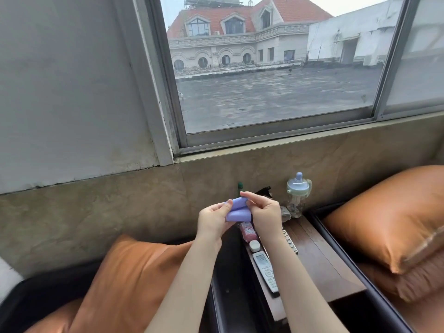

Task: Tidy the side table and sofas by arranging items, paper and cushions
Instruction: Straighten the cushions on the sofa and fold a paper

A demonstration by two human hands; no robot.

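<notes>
A: In the head view, what were the hands doing?

B: Both held a small folded lilac sheet, soft like paper or thin cloth [236, 210], up in the air above the far end of the dark wooden side table [319, 255]. The left hand [212, 221] pinched its left edge between thumb and curled fingers; the right hand [263, 210] pinched the top right edge, fingertips closed on it. Neither hand was open.

A: So which step was it?

B: I judged it as folding the paper, the sheet already doubled over into a small roll. It was not yet put down.

A: And what lay on the table?

B: Under the hands, at about 6 o'clock from the sheet, a pink packet [247, 233], then a small white case [254, 245], then a white remote control [265, 270] in a row towards the person. At 3 o'clock from the sheet stood a clear baby bottle with pale blue lid [296, 195].

A: The cushions?

B: One orange satin cushion [129, 277] at 7 o'clock, another orange cushion [394, 212] at 3 o'clock, on the sofas.

A: The next move?

B: Probably one more crease, then a free place on the table beside the row must be chosen.
</notes>
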